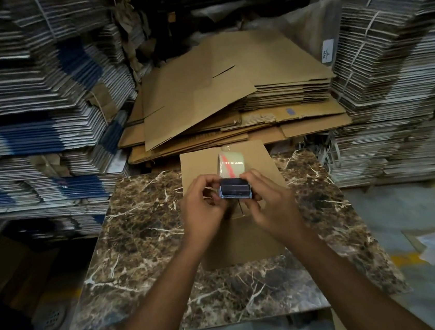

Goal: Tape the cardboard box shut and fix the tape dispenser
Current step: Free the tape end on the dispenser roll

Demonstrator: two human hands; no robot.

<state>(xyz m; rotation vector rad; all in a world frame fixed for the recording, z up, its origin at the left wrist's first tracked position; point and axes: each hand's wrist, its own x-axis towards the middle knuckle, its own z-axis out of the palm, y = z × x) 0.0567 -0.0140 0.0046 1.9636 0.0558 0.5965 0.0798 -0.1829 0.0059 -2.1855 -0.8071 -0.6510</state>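
A brown cardboard box (256, 160) lies on the marble table (144, 243), its top flaps closed with a seam running under my hands. Above it I hold a blue tape dispenser (235, 189) carrying a roll of clear tape (229, 164) with a red stripe. My left hand (204, 207) grips the dispenser's left side. My right hand (269, 202) grips its right side. The roll points away from me. My hands hide the dispenser's handle and the middle of the box top.
Flattened brown cartons (230, 93) are piled just behind the table. Tall bundles of folded white and blue cartons (28, 105) stand on the left, more bundles (397, 84) on the right. A paper scrap (434, 246) lies on the floor at right.
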